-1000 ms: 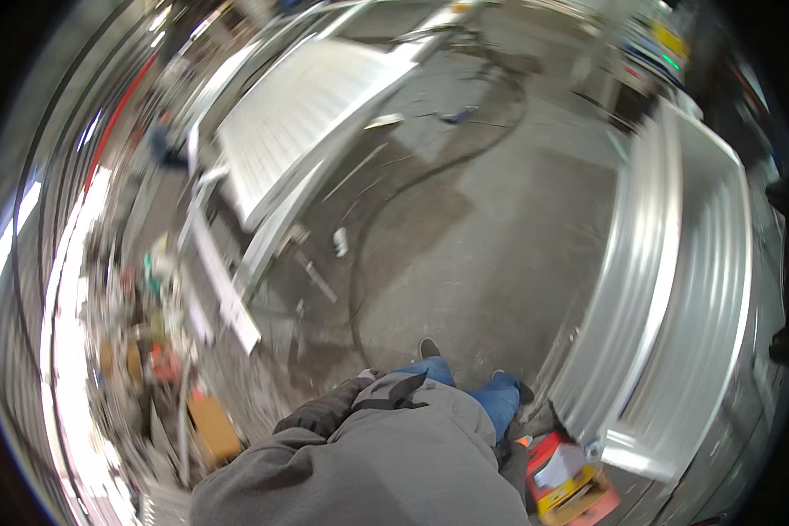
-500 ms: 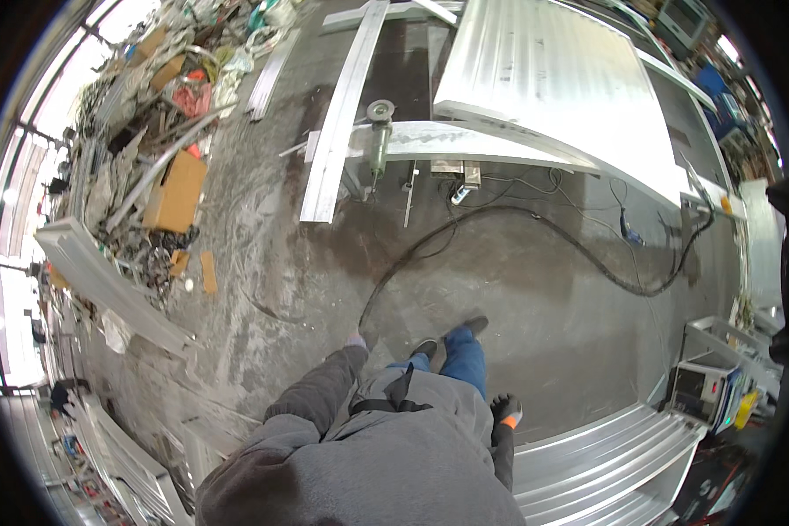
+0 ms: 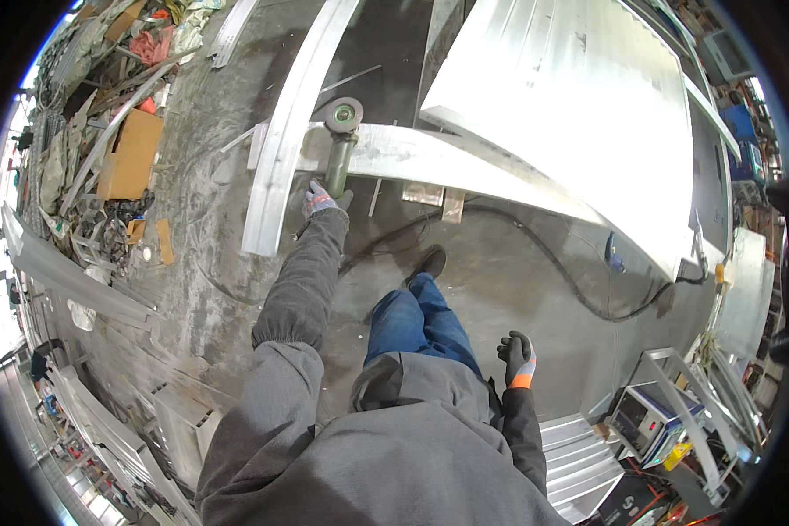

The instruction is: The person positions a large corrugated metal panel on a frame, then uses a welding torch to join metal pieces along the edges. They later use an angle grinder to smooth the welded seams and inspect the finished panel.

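A green angle grinder [image 3: 339, 165] with a round disc at its far end lies across a pale metal beam [image 3: 394, 149]. My left hand [image 3: 323, 200], in a grey glove, is at the grinder's near end, with fingers on either side of the body; part of the grip is hidden. Just left of it, a long ribbed aluminium profile [image 3: 280, 149] crosses the beam. Hanging low by my right side, my right hand [image 3: 519, 355] wears a dark and grey glove with an orange cuff. Its fingers are loosely bent and apart, holding nothing.
A large ribbed metal panel [image 3: 552, 114] rests on the beam at right. A thick dark hose [image 3: 552, 254] curves over the floor. Scrap and a cardboard box [image 3: 131, 153] lie at left. A box-shaped machine [image 3: 644, 421] and another ribbed panel [image 3: 579, 465] stand at lower right.
I have stepped closer to the beam. My left hand has reached forward from the floor area to the grinder's near end. My right hand has come further into view, still with nothing in it.
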Action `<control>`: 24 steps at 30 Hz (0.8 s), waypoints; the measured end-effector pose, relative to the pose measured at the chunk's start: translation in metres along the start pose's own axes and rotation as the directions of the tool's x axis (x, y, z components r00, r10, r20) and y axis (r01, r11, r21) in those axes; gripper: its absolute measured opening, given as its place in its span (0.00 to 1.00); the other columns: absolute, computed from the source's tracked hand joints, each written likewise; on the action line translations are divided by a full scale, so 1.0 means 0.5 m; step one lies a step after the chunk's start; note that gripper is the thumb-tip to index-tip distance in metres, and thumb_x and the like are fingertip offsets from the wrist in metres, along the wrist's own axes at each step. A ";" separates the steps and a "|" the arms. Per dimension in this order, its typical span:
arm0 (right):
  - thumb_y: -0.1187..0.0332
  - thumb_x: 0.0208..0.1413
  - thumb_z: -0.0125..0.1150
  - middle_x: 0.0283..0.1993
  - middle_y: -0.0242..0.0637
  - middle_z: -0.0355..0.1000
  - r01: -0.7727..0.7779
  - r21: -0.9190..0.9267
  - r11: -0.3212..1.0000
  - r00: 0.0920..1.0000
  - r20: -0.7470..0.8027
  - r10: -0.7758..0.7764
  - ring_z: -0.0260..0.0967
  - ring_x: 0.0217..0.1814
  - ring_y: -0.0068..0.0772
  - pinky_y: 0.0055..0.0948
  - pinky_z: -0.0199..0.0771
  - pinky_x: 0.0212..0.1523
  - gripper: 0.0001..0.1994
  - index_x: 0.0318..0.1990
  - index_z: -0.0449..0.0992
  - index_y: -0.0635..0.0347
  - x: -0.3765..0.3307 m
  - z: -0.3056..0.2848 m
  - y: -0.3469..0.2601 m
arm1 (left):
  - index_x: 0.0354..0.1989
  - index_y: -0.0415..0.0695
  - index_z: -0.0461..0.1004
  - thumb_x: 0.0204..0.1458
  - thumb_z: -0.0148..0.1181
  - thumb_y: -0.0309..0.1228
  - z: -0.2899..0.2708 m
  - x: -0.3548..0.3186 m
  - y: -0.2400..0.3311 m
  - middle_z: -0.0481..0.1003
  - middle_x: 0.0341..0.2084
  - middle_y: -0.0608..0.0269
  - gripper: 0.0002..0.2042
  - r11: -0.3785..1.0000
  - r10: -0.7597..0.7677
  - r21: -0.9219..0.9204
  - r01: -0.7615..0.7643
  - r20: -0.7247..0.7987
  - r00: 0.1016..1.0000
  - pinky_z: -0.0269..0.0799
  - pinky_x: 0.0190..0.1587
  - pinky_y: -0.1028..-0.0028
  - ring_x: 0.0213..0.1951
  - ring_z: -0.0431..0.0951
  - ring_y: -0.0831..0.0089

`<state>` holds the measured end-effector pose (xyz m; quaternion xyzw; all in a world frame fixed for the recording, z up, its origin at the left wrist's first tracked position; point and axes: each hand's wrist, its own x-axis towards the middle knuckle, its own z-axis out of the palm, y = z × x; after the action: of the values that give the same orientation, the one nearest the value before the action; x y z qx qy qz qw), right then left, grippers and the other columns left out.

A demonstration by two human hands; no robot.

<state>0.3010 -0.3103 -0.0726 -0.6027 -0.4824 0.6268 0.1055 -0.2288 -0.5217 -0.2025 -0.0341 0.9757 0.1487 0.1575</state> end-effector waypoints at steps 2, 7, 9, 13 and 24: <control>0.67 0.66 0.50 0.40 0.41 0.77 0.026 -0.064 0.998 0.998 0.061 -0.022 0.76 0.35 0.31 0.29 0.78 0.37 0.14 0.54 0.75 0.64 0.047 0.033 -0.097 | 0.74 0.42 0.51 0.40 0.75 0.59 0.004 0.026 0.016 0.66 0.64 0.40 0.57 0.999 0.021 0.031 -0.022 0.041 0.999 0.67 0.65 0.52 0.64 0.68 0.44; 0.70 0.68 0.51 0.43 0.42 0.78 0.088 -0.062 0.994 0.967 0.246 -0.071 0.77 0.40 0.31 0.29 0.79 0.43 0.14 0.56 0.74 0.66 0.127 0.172 -0.280 | 0.66 0.36 0.63 0.42 0.77 0.52 0.039 0.060 0.003 0.77 0.50 0.38 0.47 0.986 0.095 -0.140 -0.089 0.035 0.995 0.75 0.56 0.56 0.53 0.78 0.43; 0.71 0.68 0.53 0.46 0.42 0.78 0.063 -0.058 0.996 0.936 0.350 -0.039 0.76 0.43 0.30 0.28 0.77 0.45 0.14 0.56 0.74 0.67 0.140 0.231 -0.331 | 0.64 0.35 0.66 0.44 0.76 0.50 0.042 0.048 0.007 0.78 0.48 0.40 0.43 0.977 0.060 -0.211 -0.034 0.115 0.992 0.77 0.52 0.58 0.51 0.80 0.46; 0.67 0.68 0.56 0.52 0.42 0.76 0.110 -0.069 0.991 0.792 0.609 -0.046 0.75 0.52 0.32 0.30 0.76 0.54 0.18 0.61 0.71 0.67 0.196 0.355 -0.411 | 0.56 0.34 0.73 0.56 0.69 0.37 -0.004 -0.068 0.069 0.81 0.43 0.49 0.24 -0.351 0.113 -0.658 0.666 0.676 0.728 0.80 0.42 0.64 0.43 0.83 0.58; 0.47 0.56 0.64 0.59 0.46 0.72 -0.423 0.158 0.892 0.421 0.906 0.039 0.71 0.61 0.47 0.45 0.75 0.60 0.33 0.60 0.69 0.66 0.273 0.433 -0.612 | 0.52 0.39 0.76 0.62 0.62 0.40 -0.222 -0.404 0.483 0.80 0.39 0.61 0.18 0.405 0.587 -0.829 0.386 0.560 0.586 0.76 0.42 0.72 0.40 0.80 0.74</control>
<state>-0.0567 -0.1594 0.0206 -0.2183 -0.2512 0.9325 -0.1404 -0.0975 -0.3208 0.0298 0.0267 0.5414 0.6593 0.5211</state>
